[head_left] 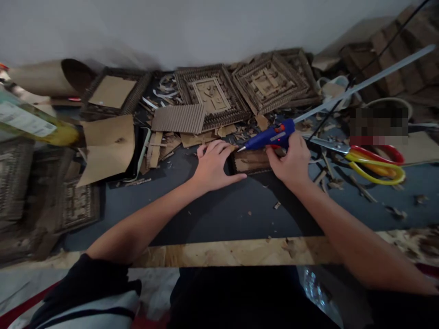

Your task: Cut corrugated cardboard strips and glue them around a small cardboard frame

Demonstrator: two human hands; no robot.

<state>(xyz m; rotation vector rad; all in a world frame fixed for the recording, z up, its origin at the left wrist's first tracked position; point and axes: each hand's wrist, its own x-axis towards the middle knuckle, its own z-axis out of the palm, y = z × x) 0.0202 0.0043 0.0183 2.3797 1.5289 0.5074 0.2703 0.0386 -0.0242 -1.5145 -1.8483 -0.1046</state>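
Note:
My right hand (291,160) is wrapped round a blue hot glue gun (269,137), whose nozzle points left. A long translucent glue stick (366,83) sticks out of the gun's back end. Below the gun lies a small brown cardboard piece with a ridged border (252,161), partly covered by both hands. At its left end is my left hand (214,167), fingers spread and thumb stretched toward the piece's near edge. The nozzle tip is close to the left fingertips; whether it touches anything there I cannot tell.
Scissors with red and yellow handles (375,164) lie to the right among cardboard scraps. Layered cardboard frames (214,93) line the wall, with a corrugated sheet (178,118) against them. On the left are a bottle of yellow liquid (34,121) and a flat cardboard sheet (108,148).

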